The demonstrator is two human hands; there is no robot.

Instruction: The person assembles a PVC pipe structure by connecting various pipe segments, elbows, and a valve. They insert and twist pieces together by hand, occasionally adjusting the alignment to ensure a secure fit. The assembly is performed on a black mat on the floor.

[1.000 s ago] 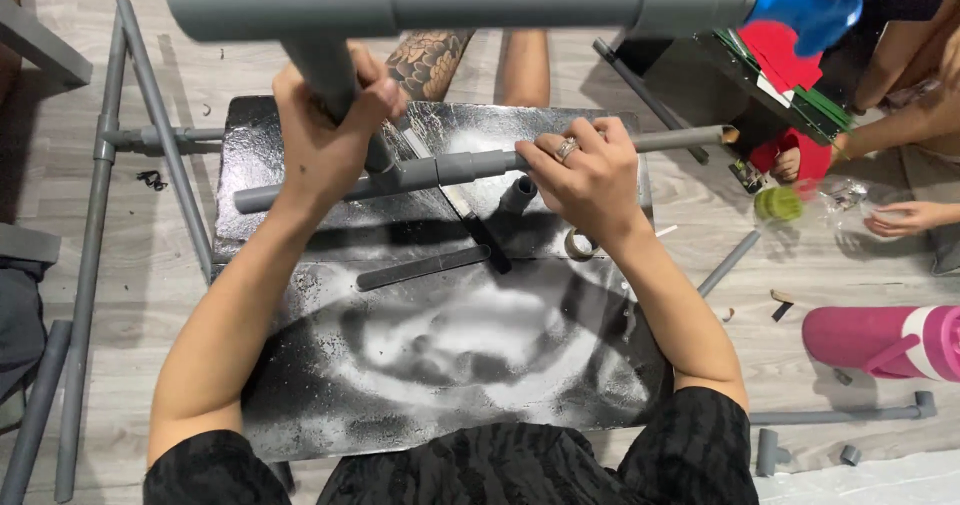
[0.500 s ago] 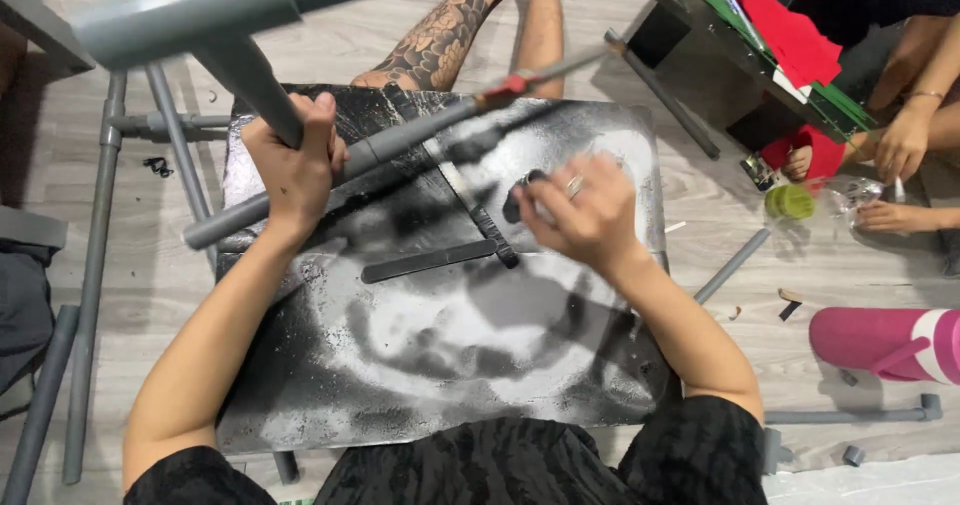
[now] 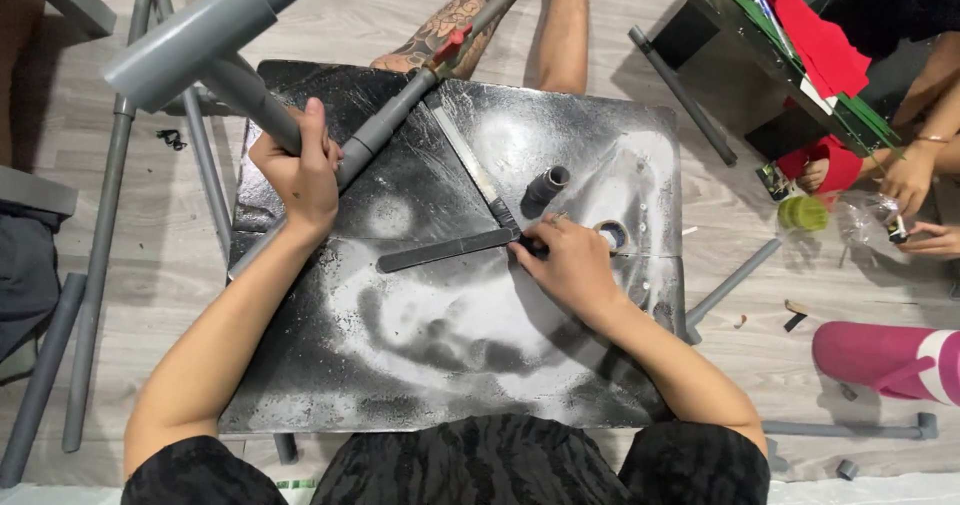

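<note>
Now left hand (image 3: 300, 170) grips grey pipe (image 3: 385, 125); right hand (image 3: 565, 260) pinches dark square ruler (image 3: 450, 250).

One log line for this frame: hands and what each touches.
left hand: grips grey pipe | right hand: on flat metal bar | surface: black board

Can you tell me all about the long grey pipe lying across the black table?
The long grey pipe looks like plastic tubing, matte and round, with a thicker sleeve joint partway along. It lies slanted across the paint-smudged black table, from its left edge up past the far edge, where a small red piece sits on it. The left hand rests against it while gripping a fatter grey pipe piece. The right hand is apart from it, on a flat dark square ruler.
</note>
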